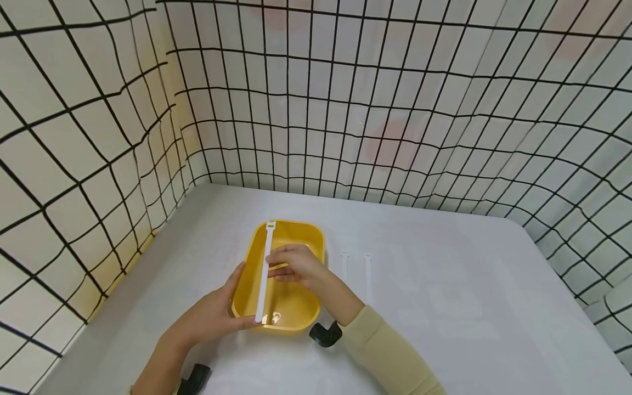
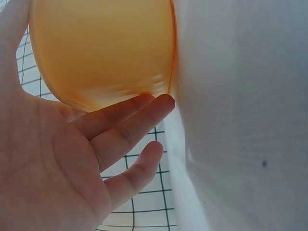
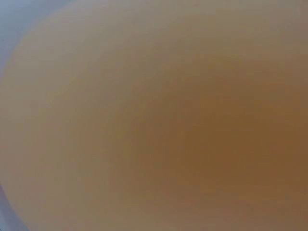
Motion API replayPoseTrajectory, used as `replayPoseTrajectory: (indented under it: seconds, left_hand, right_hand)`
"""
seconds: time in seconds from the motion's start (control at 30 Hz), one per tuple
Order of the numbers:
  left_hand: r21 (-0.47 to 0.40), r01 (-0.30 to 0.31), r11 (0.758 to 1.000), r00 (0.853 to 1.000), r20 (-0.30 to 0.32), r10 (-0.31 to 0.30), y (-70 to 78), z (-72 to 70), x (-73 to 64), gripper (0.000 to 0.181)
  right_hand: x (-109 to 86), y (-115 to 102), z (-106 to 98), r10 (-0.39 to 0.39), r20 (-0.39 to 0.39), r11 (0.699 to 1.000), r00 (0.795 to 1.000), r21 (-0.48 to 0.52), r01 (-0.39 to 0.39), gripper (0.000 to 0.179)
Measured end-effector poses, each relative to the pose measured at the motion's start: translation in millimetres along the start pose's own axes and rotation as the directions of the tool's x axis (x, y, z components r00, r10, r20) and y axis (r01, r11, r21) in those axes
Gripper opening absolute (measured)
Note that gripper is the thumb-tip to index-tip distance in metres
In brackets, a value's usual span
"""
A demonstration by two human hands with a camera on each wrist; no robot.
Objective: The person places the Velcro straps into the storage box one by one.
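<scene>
Left fingers are gripping the yellow tray, nearer the counter's left edge; right fingers, seemingly pinching the white strip, should be holding it straight.

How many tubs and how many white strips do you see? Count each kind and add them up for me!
Yellow tub: 1
White strips: 3 (one strip over the tub, a nearer strip and a farther strip beside it)
Total: 4
</scene>
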State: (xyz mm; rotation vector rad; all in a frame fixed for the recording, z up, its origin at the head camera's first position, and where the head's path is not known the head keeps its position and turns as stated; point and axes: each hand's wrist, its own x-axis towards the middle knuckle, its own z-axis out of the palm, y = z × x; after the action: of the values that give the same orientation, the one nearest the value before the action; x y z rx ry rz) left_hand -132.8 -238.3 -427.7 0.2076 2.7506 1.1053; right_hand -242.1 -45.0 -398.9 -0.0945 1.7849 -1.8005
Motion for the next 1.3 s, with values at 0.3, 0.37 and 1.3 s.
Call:
replayPoseTrajectory:
  seconds: [0.3,0.37,1.3]
  left_hand:
    - [-0.008,-0.004,1.0,1.0,0.003,0.004,0.0,-1.1,1.2,0.118]
    - [-0.008,-0.01,1.0,1.0,0.0,0.01,-0.2,-1.5,1.1,0.117]
    - [-0.043,-0.018,0.999,1.0,-0.005,0.018,3.4,-1.2,-3.1,0.117]
  right_hand:
    - [5.9,1,4,0.034,-0.032,0.999,0.999,0.016,-0.034,0.02]
    - [8.0,2,5,0.039,-0.036,0.999,0.999,0.011,-0.038,0.02]
    - [29.5,15,11,0.153,-0.07,0.988,0.986,-0.011,-0.154,0.011]
